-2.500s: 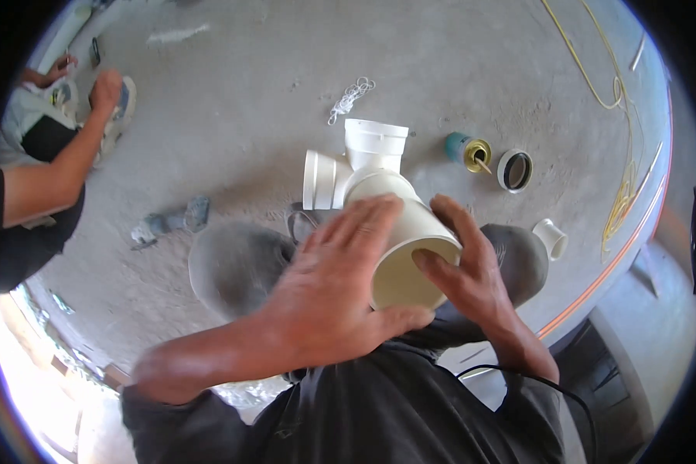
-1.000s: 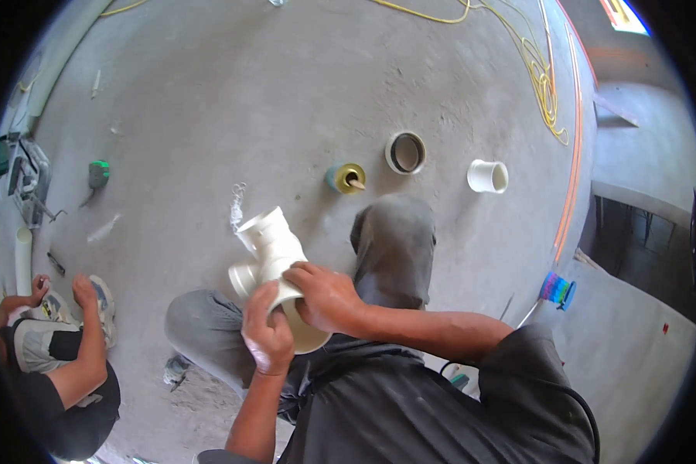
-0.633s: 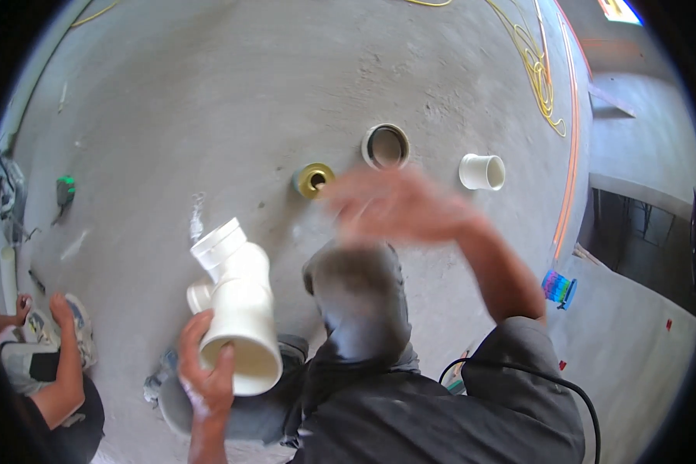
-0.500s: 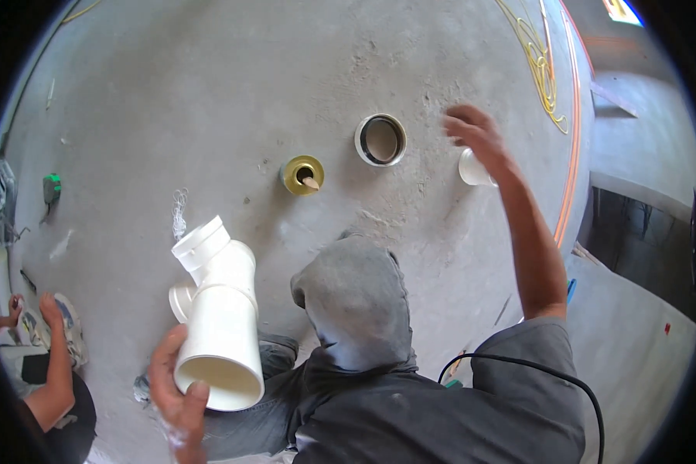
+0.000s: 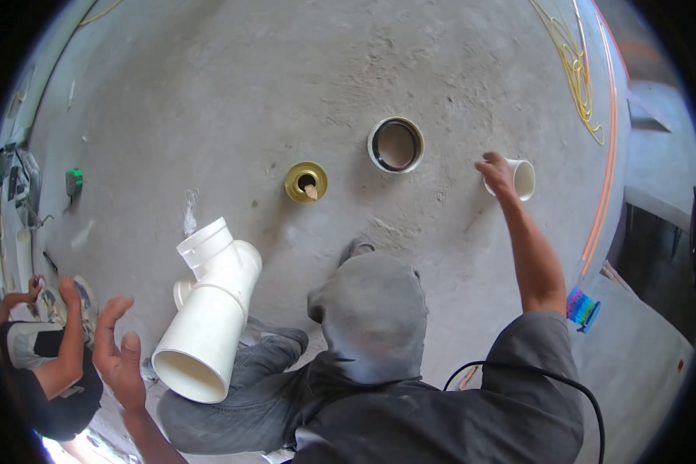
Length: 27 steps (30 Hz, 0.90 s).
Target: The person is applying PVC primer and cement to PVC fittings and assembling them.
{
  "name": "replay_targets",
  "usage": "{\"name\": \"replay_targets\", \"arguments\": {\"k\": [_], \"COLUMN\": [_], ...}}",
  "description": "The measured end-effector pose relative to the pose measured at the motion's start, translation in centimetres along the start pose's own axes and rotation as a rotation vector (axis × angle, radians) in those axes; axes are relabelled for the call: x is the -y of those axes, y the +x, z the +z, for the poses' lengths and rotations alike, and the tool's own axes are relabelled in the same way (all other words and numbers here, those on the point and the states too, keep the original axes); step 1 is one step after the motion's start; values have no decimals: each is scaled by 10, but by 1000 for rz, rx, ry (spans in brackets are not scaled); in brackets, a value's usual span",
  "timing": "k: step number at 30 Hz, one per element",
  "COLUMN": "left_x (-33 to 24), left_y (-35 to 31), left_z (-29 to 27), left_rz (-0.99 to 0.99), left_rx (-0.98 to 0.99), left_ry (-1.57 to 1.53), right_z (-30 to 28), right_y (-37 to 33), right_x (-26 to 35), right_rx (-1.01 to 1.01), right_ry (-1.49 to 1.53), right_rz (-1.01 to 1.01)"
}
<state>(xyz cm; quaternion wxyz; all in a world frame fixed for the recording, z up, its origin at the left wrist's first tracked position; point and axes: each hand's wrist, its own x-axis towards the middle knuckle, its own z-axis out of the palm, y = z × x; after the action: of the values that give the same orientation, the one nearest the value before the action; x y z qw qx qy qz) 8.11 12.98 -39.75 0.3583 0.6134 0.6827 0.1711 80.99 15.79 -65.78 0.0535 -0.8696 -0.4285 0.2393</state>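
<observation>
Apart: left hand [image 5: 121, 370] beside branched pipe [image 5: 213, 309], right hand [image 5: 498, 175] at coupling [image 5: 524, 180]

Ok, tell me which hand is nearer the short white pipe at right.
Right. The right hand is at the left end of the short white pipe; the left hand is far off, beside the branched white fitting.

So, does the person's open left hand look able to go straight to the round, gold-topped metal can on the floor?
Probably not: in this view, the white branched plastic fitting lies between the left hand and the can; reaching around or over seems necessary.
</observation>
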Motion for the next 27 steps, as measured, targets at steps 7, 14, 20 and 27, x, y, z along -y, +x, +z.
{"name": "replay_targets", "arguments": {"k": [7,14,20,27], "left_x": [10,22,16,14], "left_y": [-12,-29,-30,-25], "left_z": [-4,5,14,22], "left_rz": [-8,-89,-72,-69], "left_rx": [-115,-185,-214,-222], "left_ry": [48,-49,-80,-89], "right_z": [66,100,109,110], "right_y": [-4,24,10,6], "right_x": [130,140,155,149], "right_rx": [137,85,61,15], "right_ry": [-279,-509,-540,-482], "right_rz": [-169,-177,-276,-298]}}
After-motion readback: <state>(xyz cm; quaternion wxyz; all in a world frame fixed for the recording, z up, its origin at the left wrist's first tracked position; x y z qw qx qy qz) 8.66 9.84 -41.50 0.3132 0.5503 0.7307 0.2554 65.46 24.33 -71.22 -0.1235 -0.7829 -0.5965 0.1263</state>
